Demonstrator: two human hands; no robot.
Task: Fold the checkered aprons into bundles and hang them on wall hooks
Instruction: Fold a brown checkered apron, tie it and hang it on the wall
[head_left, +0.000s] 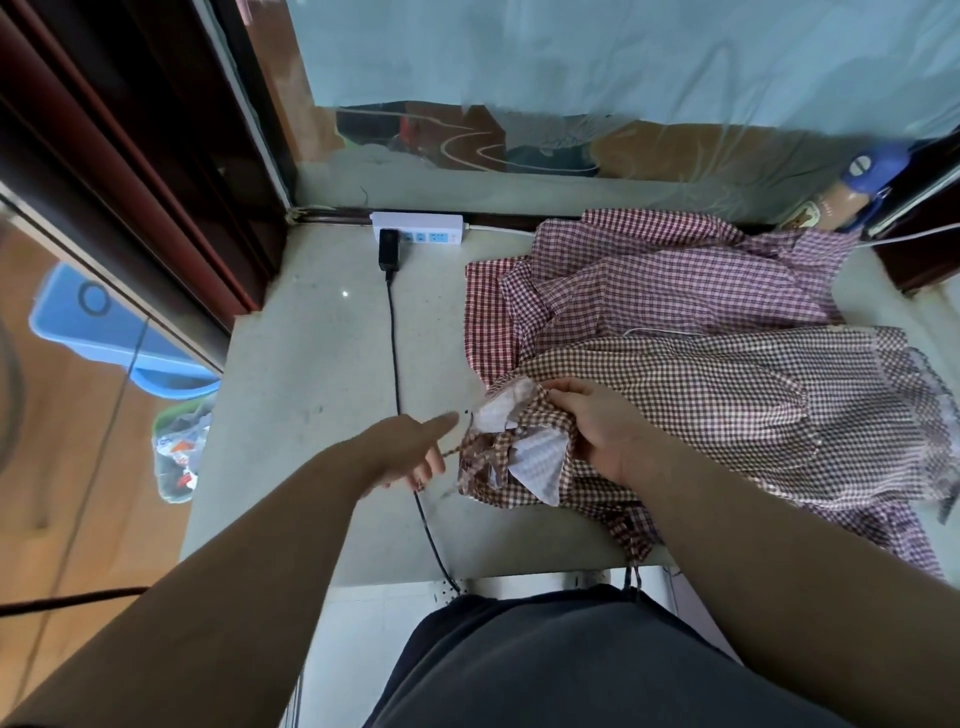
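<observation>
We judge the task barely begun: our right hand (597, 431) pinches the brown apron (727, 395) nearer to us than the power strip (417, 227), left hand (410, 449) spread & empty just beside it, other aprons (649, 280) right of the strip lie unfolded, no bundle, nothing hung yet.

A single wide-angle camera rides on the person's head and looks forward and steeply down, past the dark-clothed torso (571, 670) at the bottom edge, onto a pale ledge (311, 364). Both forearms run in from the lower corners, so the left hand (410, 449) and the right hand (597, 421) sit near mid-frame, close to the lens, the brown checkered apron (727, 410) pinched by the latter. The plastic sheet (571, 62) on the far wall fills the top, the wooden floor (78, 493) drops away at the left, and the door frame (130, 156) bows with the lens' curve
</observation>
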